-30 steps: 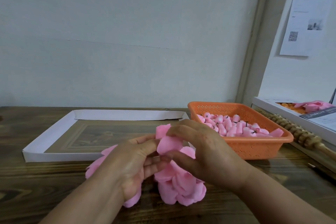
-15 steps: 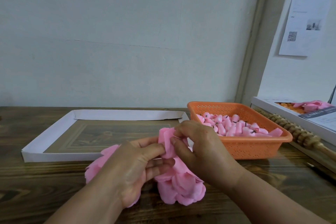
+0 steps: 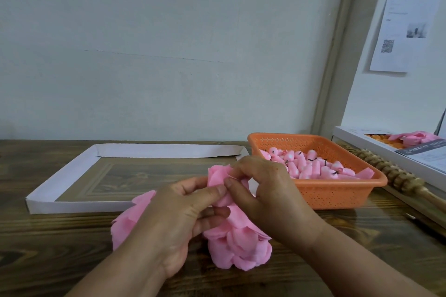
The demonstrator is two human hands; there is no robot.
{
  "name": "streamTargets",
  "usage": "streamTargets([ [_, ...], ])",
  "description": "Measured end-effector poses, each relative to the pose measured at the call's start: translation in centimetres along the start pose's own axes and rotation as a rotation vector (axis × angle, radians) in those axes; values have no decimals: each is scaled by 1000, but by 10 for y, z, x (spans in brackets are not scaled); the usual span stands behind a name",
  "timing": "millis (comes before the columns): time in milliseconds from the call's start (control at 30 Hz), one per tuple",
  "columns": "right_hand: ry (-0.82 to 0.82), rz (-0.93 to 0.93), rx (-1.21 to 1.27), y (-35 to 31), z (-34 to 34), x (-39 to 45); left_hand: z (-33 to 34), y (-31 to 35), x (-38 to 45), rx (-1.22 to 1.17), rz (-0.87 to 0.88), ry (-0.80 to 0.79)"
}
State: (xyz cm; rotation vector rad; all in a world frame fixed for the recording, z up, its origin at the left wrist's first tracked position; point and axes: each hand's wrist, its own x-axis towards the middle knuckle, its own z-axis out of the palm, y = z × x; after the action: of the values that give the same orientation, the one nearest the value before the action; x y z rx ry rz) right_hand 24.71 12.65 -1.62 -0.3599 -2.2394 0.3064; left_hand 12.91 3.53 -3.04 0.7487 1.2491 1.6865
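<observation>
**Wooden table (image 3: 48,248), one pink petal (image 3: 217,173) worked between two hands**

At the middle of the table the left hand (image 3: 178,219) and the right hand (image 3: 270,190) each pinch the same pink petal, thumb against forefinger. They hold it raised, probably to shape it clear of the petal pile (image 3: 241,246) lying under them toward 6 o'clock. At 2 o'clock an orange basket (image 3: 337,200) holds many pink buds (image 3: 313,166), kept within easy reach. At 10 o'clock sits a shallow white tray (image 3: 60,181), probably meant for finished pieces.
</observation>
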Motion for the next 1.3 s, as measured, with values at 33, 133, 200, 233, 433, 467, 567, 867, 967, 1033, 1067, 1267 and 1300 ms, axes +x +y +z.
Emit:
streamTargets([
  [33,7,25,51,1,0,-2,1,1,0,2,0,5],
  [133,56,197,296,3,1,-9,1,4,0,-16,3,47],
  [200,98,280,409,3,4,-15,1,6,1,-27,-2,61],
  [233,107,289,438,2,5,-17,2,6,1,-27,-2,59],
  [433,176,274,488,-3,14,-24,2,4,0,24,18,16],
  [467,188,273,489,-4,14,-24,2,4,0,40,28,2],
  [567,204,278,491,-5,14,-24,1,4,-3,60,55,-67],
  [867,273,317,489,-5,16,-25,3,1,-7,115,87,-77],
  [967,272,321,494,-4,16,-25,3,2,-6,107,82,-88],
  [1033,274,326,491,-2,16,-24,4,4,-5,97,73,-88],
  [1067,273,333,491,-2,15,-23,4,4,-3,91,69,-84],
  [1267,265,356,466,0,11,-6,10,10,5,66,43,-54],
  [1300,266,350,452,1,11,-3,11,11,6,58,39,-53],
])
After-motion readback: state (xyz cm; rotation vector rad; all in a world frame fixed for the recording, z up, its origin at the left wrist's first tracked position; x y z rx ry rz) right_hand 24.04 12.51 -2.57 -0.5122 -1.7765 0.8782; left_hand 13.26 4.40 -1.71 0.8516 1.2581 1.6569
